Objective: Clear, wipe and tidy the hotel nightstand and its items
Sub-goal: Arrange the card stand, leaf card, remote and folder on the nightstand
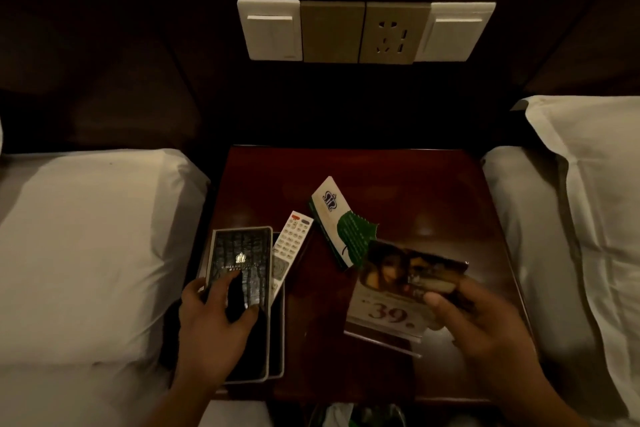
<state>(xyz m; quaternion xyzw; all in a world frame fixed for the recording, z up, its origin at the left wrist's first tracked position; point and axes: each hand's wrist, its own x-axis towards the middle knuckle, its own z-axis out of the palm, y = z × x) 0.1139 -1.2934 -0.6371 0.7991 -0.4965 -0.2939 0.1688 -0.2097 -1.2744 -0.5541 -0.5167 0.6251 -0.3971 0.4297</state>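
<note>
While the right hand (479, 321) pinches the top of a picture sign (391, 291), the thumb sits on the front and the other fingers curl round the back. The sign has a big "39" on it and a clear plastic foot. It leans back, and its foot is low over the front right part of the nightstand (436, 191). I cannot tell if the foot touches the wood.

The left hand (214, 321) is open and rests on a dark booklet (242, 253). Its fingers are spread out on the cover and its thumb is at the booklet's left edge. The booklet lies on a dark tray (277, 354) at the front left of the nightstand.

A white remote (292, 246) lies just beside the booklet on its right. It is tilted, and its top end pokes out past the tray.

A green and white card (341, 224) with a leaf on it sits near the middle of the nightstand. Its near end is hidden behind the top of the sign.

The nightstand is dark red wood. A white pillow (86, 236) is on the bed to the left, and another white pillow (588, 191) is on the bed to the right.

On the dark wall above are two white switches (273, 29) and a plug socket (391, 36) between them.
</note>
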